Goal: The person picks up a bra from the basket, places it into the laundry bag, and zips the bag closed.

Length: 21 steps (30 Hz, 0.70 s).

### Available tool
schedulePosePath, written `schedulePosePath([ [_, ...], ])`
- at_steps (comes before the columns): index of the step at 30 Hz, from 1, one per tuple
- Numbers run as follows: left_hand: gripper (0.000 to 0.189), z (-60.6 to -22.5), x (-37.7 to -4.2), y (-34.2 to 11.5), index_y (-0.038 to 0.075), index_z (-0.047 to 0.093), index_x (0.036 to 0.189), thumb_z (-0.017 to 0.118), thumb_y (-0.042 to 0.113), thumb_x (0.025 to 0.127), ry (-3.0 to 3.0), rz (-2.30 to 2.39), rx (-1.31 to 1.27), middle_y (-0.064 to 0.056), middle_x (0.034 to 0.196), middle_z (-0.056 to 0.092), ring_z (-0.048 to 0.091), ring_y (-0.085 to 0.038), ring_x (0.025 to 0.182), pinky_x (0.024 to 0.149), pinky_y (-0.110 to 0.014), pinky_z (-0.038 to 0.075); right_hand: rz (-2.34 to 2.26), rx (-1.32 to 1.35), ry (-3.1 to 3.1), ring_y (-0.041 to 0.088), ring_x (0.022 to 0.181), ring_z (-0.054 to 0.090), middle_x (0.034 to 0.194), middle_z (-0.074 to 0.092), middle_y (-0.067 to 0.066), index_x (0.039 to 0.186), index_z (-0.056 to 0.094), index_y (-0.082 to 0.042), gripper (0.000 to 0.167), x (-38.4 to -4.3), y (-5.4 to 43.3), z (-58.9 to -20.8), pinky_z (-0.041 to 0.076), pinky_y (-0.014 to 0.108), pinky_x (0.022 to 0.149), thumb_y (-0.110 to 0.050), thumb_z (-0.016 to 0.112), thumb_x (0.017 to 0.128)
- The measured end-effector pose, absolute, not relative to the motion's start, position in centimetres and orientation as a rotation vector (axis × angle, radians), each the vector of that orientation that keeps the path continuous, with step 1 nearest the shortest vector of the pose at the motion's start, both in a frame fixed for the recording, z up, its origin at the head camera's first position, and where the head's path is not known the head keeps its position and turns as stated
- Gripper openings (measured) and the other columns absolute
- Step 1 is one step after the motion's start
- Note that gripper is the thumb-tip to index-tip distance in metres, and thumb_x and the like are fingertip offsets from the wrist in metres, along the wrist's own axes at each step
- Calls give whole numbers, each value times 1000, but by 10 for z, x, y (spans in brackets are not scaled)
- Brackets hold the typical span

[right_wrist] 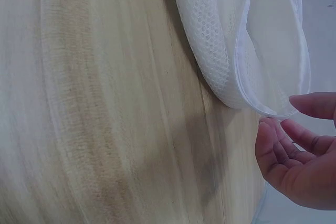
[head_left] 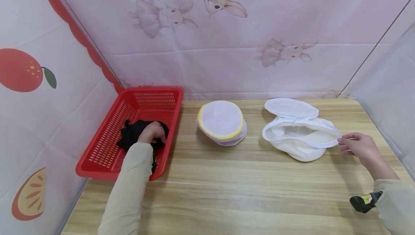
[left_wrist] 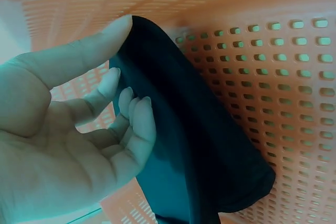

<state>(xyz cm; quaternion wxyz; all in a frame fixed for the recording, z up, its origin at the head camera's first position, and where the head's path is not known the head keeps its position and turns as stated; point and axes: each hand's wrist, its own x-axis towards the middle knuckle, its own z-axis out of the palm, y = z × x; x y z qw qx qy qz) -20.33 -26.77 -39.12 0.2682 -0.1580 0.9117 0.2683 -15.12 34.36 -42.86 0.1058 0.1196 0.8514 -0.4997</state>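
Note:
Inside the red basket point(head_left: 175, 127), my left hand point(head_left: 153, 133) reaches down over a crumpled black garment point(head_left: 136, 134). In the left wrist view its thumb tip meets the upper edge of the black cloth point(left_wrist: 173, 108). The other fingers are loosely bent against the cloth, apart from the thumb. At the right, my right hand point(head_left: 361, 148) pinches the rim of a white mesh laundry bag point(head_left: 301, 152) between thumb and fingertips. That bag gapes wide, its round lid folded back toward the wall. The rim and honeycomb mesh show close up in the right wrist view.
Between the basket and the white bag stands a round mesh bag with yellow trim point(head_left: 223, 120), its top closed. A printed cloth wall point(head_left: 227, 73) rises behind the wooden table point(head_left: 233, 188), with more cloth walls at left and right.

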Motion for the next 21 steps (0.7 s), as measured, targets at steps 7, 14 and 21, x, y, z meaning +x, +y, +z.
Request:
schedulePosePath([
  [7, 22, -390, -201, -268, 7, 50, 65, 48, 4, 87, 2591, 745, -327, -4, 62, 59, 57, -17, 65, 64, -31, 51, -1459, 361, 2521, 7, 62, 59, 73, 59, -4, 113, 38, 20, 41, -152, 343, -429, 54, 27, 60, -14, 49, 93],
  [14, 17, -382, -199, -273, -7, 52, 97, 40, -3, 86, 2562, 882, -348, -12, 77, 52, 54, -20, 67, 71, -38, 53, -1470, 351, 2511, 8, 62, 60, 73, 60, -3, 112, 39, 20, 41, -152, 346, -429, 54, 28, 60, -15, 50, 92],
  [21, 32, -373, -198, -277, -2, 51, 109, 35, -10, 82, 2502, 925, -318, -17, 96, 45, 47, -25, 76, 69, -37, 51, -1459, 346, 2515, 10, 63, 60, 75, 61, -1, 114, 38, 20, 45, -152, 347, -431, 54, 29, 60, -18, 50, 92],
])
